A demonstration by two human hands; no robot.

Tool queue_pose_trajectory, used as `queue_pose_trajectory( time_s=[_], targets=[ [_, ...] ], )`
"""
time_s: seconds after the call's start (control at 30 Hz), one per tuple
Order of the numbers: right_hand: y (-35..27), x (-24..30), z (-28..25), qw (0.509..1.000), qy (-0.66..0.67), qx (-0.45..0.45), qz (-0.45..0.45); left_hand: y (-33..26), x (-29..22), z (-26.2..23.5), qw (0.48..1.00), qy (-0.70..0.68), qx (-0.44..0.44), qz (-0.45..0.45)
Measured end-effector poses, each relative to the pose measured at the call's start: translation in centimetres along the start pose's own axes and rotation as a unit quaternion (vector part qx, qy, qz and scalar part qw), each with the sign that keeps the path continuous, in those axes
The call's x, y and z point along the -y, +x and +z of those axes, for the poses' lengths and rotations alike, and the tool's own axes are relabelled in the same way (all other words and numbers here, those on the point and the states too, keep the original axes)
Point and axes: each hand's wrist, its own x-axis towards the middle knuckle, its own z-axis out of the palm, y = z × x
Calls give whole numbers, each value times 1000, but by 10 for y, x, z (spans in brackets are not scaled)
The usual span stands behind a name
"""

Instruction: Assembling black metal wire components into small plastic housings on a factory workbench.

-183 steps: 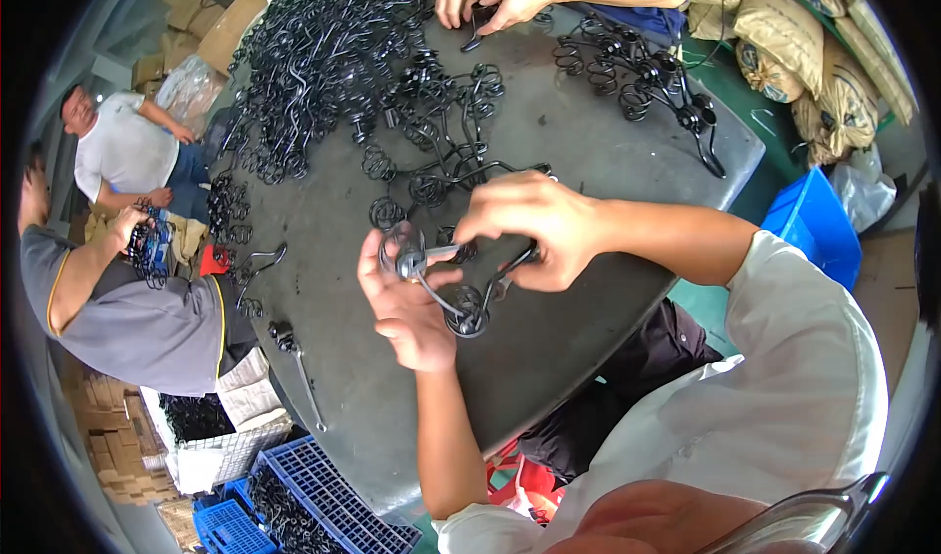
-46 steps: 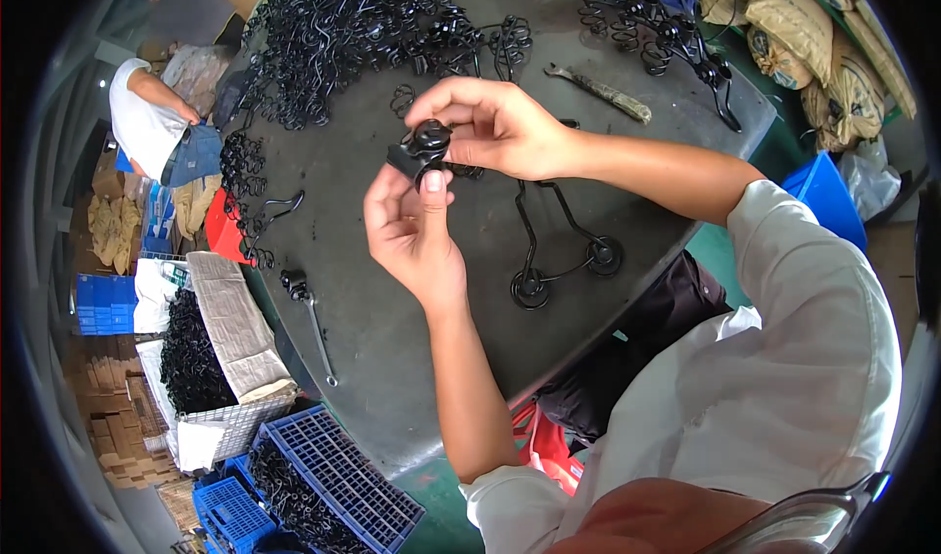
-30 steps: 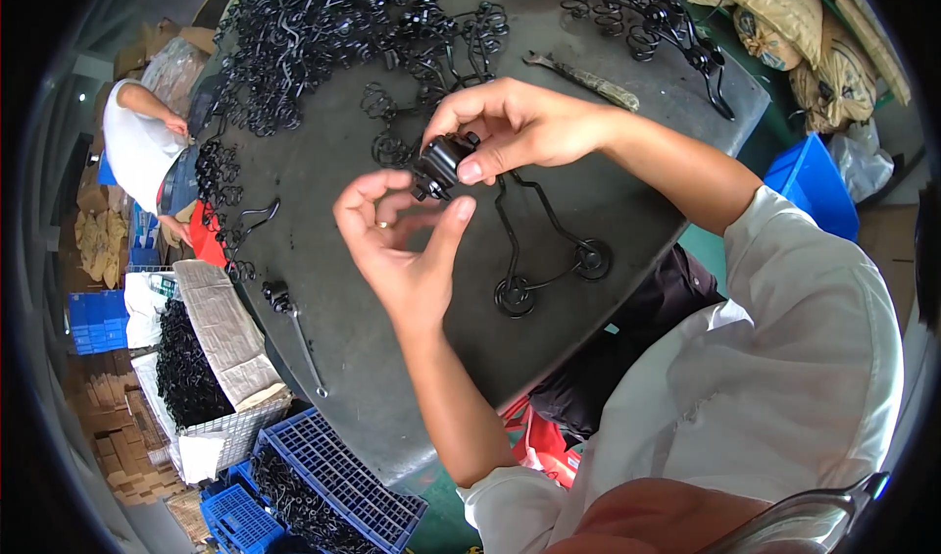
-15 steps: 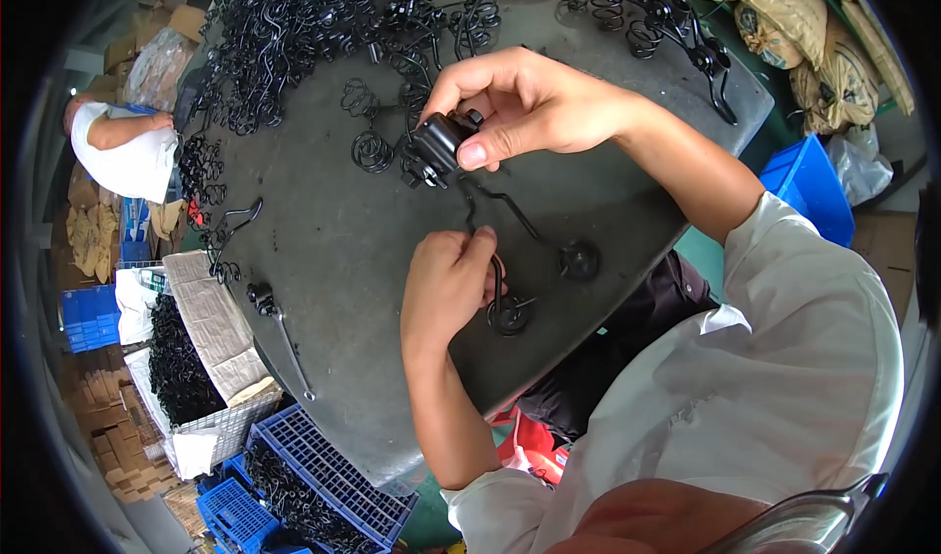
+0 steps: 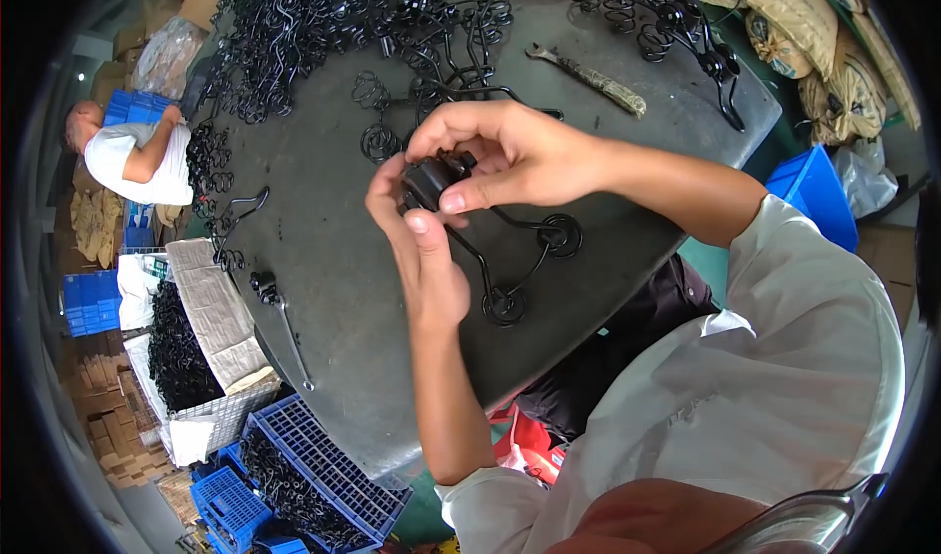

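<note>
A black clamp-like block (image 5: 427, 183) is held above the dark table, pinched between both hands. My right hand (image 5: 524, 157) grips its upper right side, thumb in front and fingers curled over the back. Against its lower left side my left hand (image 5: 423, 260) presses with the thumb, its fingers wrapped behind the block. Below the hands extends a bent black wire piece (image 5: 504, 306) with two coiled ends. Its upper ends reach toward the block; the hands hide whether they join.
A large heap of black coiled wire parts (image 5: 304, 44) covers the far left. More sit at far right. An open-end wrench with a wrapped handle (image 5: 588, 78) and a metal wrench (image 5: 294, 348) lie on the table (image 5: 343, 358). Blue crates (image 5: 323, 476) stand lower left; another person (image 5: 137, 157) is at left.
My left hand has left the wire piece's lower coil and risen to the block. My right hand has come slightly down with the block. The wrapped-handle wrench is now uncovered.
</note>
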Motion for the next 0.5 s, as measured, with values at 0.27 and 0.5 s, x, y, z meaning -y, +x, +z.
queue_pose_trajectory(
  time_s=[0.27, 0.5],
  targets=[
    [-5, -3, 14, 997, -55, -33, -35, -1, -1, -1, 996, -82, -24, -32],
    [-3, -9, 17, 995, 38, -47, -74, -4, -11, -1, 979, -181, -63, -66]
  ],
)
